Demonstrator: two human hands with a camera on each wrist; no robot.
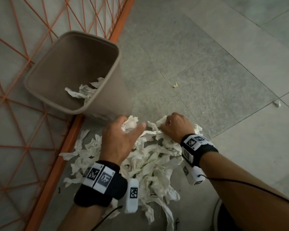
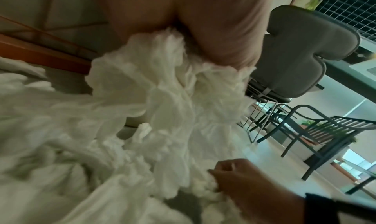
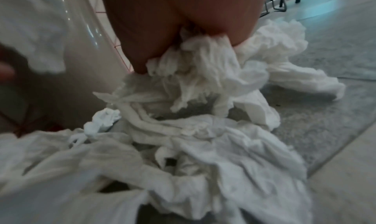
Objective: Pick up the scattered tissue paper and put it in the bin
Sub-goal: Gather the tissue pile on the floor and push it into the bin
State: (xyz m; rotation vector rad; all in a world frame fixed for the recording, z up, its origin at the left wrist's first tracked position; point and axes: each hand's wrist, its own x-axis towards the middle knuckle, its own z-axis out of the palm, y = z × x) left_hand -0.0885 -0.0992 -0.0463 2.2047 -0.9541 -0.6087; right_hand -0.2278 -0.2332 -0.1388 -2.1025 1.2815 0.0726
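Note:
A heap of crumpled white tissue paper (image 1: 150, 165) lies on the grey floor in front of me. My left hand (image 1: 123, 130) grips a wad of tissue (image 1: 129, 124) at the heap's far left edge, just below the bin. My right hand (image 1: 175, 126) is closed round another bunch of tissue (image 1: 161, 122) at the far right edge. A beige plastic bin (image 1: 73, 72) stands beyond the heap to the left, with some tissue (image 1: 85, 92) inside. In the wrist views the tissue (image 2: 183, 82) bulges from the left palm and more tissue (image 3: 195, 61) from the right palm.
An orange metal grid fence (image 1: 60, 147) runs along the left, right behind the bin. Small paper scraps (image 1: 175, 85) (image 1: 277, 103) lie farther out on the floor tiles. Grey chairs (image 2: 305, 58) stand in the background. A shoe edge (image 1: 223, 214) shows at bottom right.

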